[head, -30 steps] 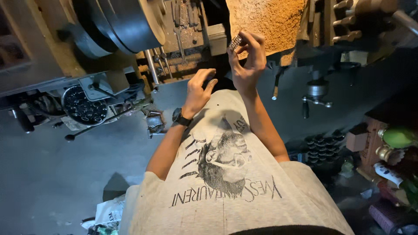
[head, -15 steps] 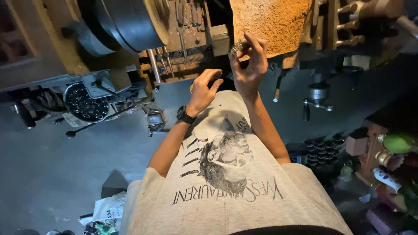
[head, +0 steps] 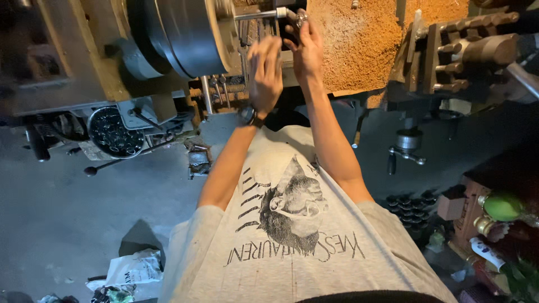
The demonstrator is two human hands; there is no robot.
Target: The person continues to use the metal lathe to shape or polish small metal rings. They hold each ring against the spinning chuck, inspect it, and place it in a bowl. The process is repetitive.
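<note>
A crumpled white bag (head: pixel 136 268) with dark print lies on the floor at the lower left of the frame. At the lower right edge, a white tube-shaped container (head: pixel 486 252) with a coloured label lies tilted, just below a brownish box (head: pixel 467 216).

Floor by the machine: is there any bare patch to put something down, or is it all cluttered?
The grey floor lies bare between the round tray of parts and the crumpled white bag. It is crowded near the right edge by the dark stacked pieces and bottles.
</note>
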